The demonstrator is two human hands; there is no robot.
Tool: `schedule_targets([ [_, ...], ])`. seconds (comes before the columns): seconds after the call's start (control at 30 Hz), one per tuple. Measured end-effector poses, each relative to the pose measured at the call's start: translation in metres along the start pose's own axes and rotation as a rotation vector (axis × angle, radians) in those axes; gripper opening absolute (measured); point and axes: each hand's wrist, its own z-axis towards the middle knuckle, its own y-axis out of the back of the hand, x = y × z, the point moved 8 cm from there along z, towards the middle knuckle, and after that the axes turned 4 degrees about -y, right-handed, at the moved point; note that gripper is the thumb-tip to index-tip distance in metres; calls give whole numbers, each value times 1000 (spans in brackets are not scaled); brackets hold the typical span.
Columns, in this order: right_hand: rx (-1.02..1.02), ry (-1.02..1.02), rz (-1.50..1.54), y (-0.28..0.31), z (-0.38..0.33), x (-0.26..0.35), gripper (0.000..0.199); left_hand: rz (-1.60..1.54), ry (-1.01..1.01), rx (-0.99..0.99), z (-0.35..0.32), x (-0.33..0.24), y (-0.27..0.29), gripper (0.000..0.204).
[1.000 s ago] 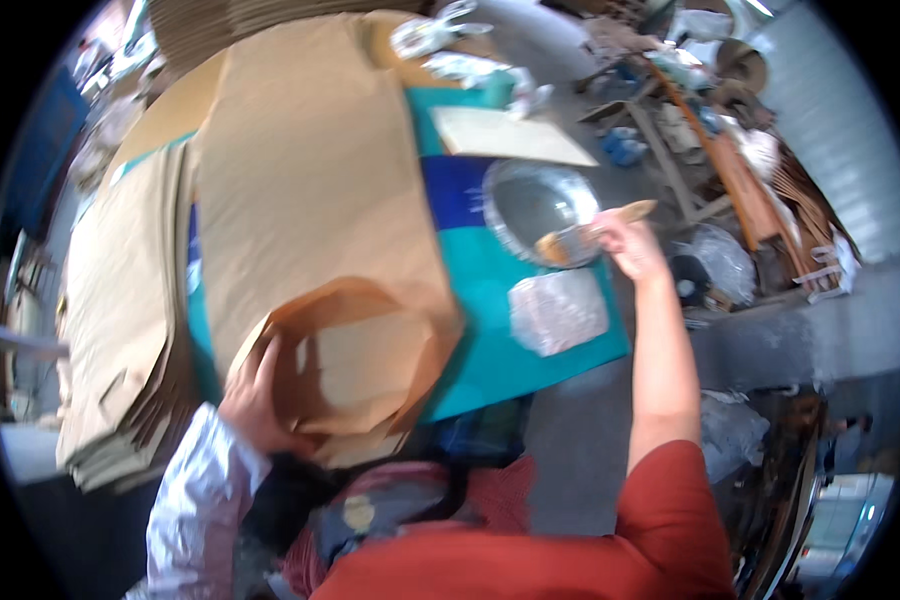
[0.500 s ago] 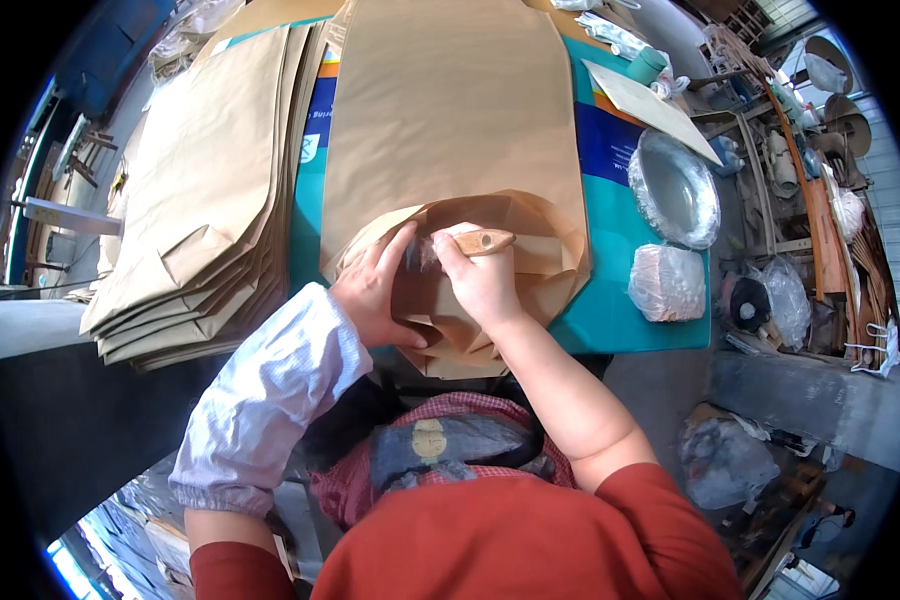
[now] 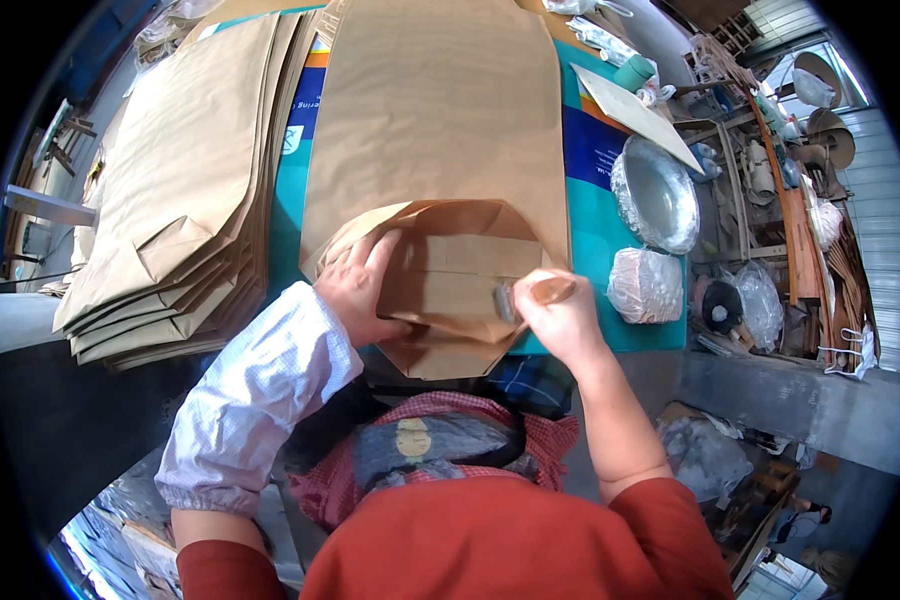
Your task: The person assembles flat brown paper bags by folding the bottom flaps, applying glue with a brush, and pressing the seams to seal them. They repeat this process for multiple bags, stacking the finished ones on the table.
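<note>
Workshop clutter surrounds a teal-covered table (image 3: 592, 265), with the opened paper bag (image 3: 435, 170) lying flat along its middle, mouth end toward the person; every place below is given from that bag. Left of the bag, just beside it, lies a stack of brown paper bags (image 3: 170, 190), their near ends creased and layered unevenly. At the bag's left rim rests the left hand (image 3: 355, 290), fingers spread and thumb well apart, touching the inner wall; whether the thumb pinches the paper, I cannot tell. The near end of the bag stands spread into a many-sided opening with its inner panels showing. At the bag's right rim, the right hand (image 3: 560, 315) has its fingers closed around a wooden-handled brush (image 3: 553, 291), bristles pointing left into the opening; whether they touch the paper is unclear. Judging by this, the bag is partway along: its end is opened out and the brush is at it, but no flap lies folded over the opening yet. Any wet coating is impossible to make out. Right of the bag sit a plastic-lined basin (image 3: 655, 195) and, nearer the person, a plastic-wrapped block (image 3: 646, 286). Farther right of the bag, shelving (image 3: 800, 220) holds mixed scraps.
</note>
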Motion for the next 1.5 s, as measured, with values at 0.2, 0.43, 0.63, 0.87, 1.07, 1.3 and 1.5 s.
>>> schedule_targets([
  [0.2,-87,205,68,55,-8,39,7,135,32,192,-1,12,0,67],
  [0.43,369,643,-61,-41,21,76,24,268,-43,224,1,6,-10,58],
  [0.63,306,476,-99,-18,32,57,17,193,-109,69,-6,2,-3,43],
  [0.87,-175,90,496,21,-3,35,9,92,171,-83,21,34,-14,12],
  [1.07,-168,35,361,-31,8,14,11,309,241,39,47,45,-30,12],
  [1.3,-112,163,195,-59,13,35,7,266,470,92,66,56,-14,26],
  [1.5,-287,86,-275,15,-9,-2,6,250,589,75,51,24,0,24],
])
